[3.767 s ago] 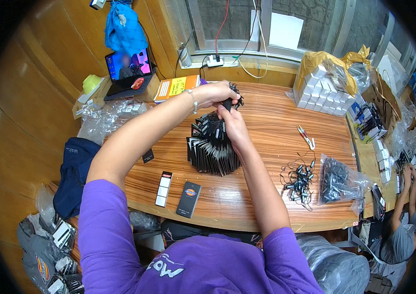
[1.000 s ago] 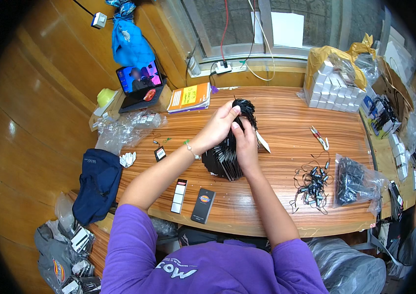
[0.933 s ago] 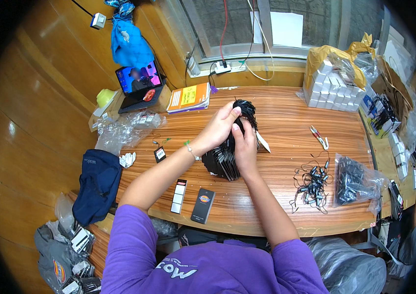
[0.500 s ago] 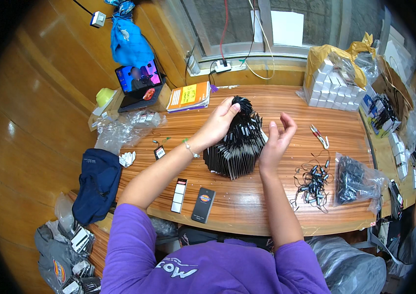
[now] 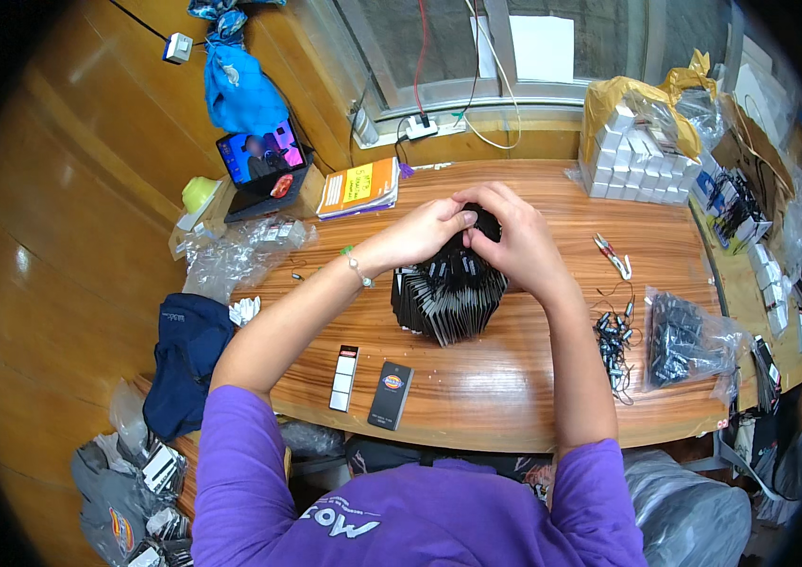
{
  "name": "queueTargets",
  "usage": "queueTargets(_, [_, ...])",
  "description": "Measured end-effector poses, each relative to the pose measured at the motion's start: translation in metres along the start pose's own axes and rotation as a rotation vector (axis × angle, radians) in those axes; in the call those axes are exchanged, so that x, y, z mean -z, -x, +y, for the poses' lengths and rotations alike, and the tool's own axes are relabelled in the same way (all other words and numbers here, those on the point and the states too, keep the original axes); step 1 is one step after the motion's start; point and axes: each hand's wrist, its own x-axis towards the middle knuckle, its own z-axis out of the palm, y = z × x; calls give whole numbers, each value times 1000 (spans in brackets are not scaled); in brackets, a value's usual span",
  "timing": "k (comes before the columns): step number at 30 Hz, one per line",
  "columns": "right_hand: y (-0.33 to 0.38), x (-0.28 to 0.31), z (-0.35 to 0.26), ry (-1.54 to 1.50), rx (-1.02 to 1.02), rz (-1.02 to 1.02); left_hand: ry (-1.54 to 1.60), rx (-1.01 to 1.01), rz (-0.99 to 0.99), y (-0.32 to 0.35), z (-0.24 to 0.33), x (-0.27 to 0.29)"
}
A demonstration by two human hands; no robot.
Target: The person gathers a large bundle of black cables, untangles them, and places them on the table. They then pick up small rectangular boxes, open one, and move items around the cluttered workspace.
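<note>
Left hand (image 5: pixel 431 231) grips fanned black tags (image 5: pixel 450 300).

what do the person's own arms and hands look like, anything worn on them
The left sleeve and right sleeve are short and plain purple, leaving both forearms uncovered. The left hand and right hand wear no gloves. A thin, pale bracelet with a small green bit circles the left wrist; nothing shows on the right wrist.
</note>
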Motion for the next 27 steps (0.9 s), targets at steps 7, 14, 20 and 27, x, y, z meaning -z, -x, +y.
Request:
queueTargets(7, [-8, 9, 10, -17, -64, -112, -66, -12, -34, 7, 16, 1])
queueTargets(14, [-27, 11, 36, -166, 21, -267, 198, -60, -93, 6, 0, 1])
queueTargets(20, [-4, 4, 32, -77, -76, 241, 443, -38, -63, 0, -16, -8])
queueTargets(27, [27, -39, 16, -128, -307, 297, 371, -124, 41, -4, -20, -20])
